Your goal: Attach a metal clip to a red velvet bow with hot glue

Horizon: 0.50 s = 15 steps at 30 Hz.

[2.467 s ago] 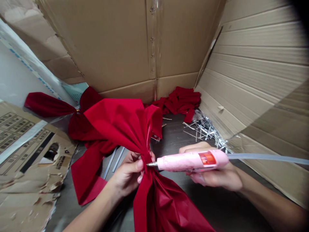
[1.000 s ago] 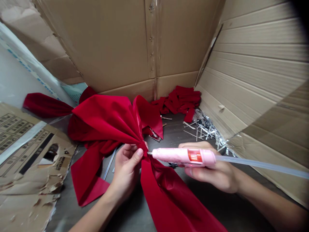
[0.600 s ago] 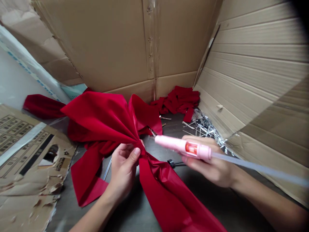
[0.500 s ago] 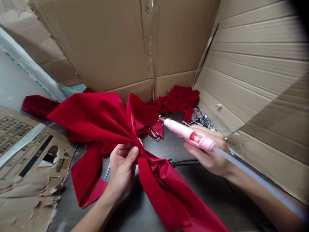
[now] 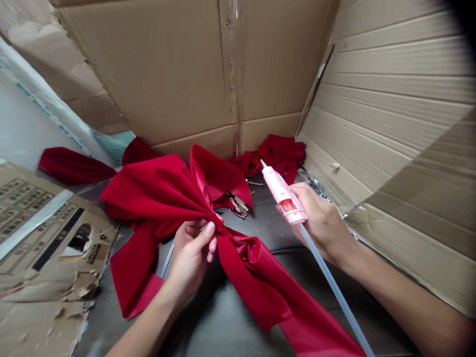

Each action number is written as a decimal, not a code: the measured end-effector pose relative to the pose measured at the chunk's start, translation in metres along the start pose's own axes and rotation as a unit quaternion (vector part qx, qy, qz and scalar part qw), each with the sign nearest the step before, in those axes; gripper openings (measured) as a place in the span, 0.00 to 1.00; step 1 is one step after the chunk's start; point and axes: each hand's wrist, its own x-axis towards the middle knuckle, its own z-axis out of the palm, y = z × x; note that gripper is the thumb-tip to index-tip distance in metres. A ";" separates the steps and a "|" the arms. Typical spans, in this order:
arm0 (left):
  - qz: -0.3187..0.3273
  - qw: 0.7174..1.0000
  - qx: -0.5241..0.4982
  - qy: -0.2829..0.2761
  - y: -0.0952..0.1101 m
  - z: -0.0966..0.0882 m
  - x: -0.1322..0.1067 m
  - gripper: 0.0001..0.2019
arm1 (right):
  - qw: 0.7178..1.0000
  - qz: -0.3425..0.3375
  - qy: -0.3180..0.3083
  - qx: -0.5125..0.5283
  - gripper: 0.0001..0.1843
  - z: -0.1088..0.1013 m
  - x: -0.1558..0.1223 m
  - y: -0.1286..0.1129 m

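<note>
My left hand (image 5: 193, 250) pinches the gathered middle of a large red fabric bow (image 5: 163, 191); its loops fan up to the left and a long tail (image 5: 275, 302) runs down to the right. A pink hot glue gun (image 5: 283, 195) is gripped in my right hand (image 5: 323, 220). Its nozzle points up and away toward the back, clear of the bow. A clear glue stick (image 5: 334, 292) trails out of its rear toward the lower right.
Cardboard walls (image 5: 178, 74) stand at the back and right. A pile of red fabric pieces (image 5: 278, 153) lies in the back corner, with silver wire ties (image 5: 316, 183) beside it. Metal clips (image 5: 238, 204) rest on the dark table. Another red bow (image 5: 70, 166) and torn cardboard (image 5: 40, 258) are at left.
My right hand has swung the glue gun away from the bow's centre, up and to the right, its nozzle now pointing to the back. The left hand keeps its pinch.
</note>
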 end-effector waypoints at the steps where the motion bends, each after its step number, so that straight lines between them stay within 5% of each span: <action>1: 0.002 1.000 -0.001 0.001 -0.001 -0.001 0.000 0.09 | 1.000 0.005 0.009 -0.003 0.12 0.001 -0.001 0.001; 10: 0.001 1.000 0.003 0.008 -0.003 -0.003 0.001 0.09 | 0.990 0.077 0.077 -0.090 0.20 0.002 0.001 0.014; 12: -0.003 1.000 0.009 0.013 -0.002 -0.002 0.001 0.09 | 0.983 0.096 0.055 -0.148 0.18 0.001 0.003 0.016; 15: -0.008 1.000 0.016 0.018 -0.001 -0.001 0.000 0.10 | 0.963 0.127 -0.059 -0.231 0.13 -0.001 0.003 0.016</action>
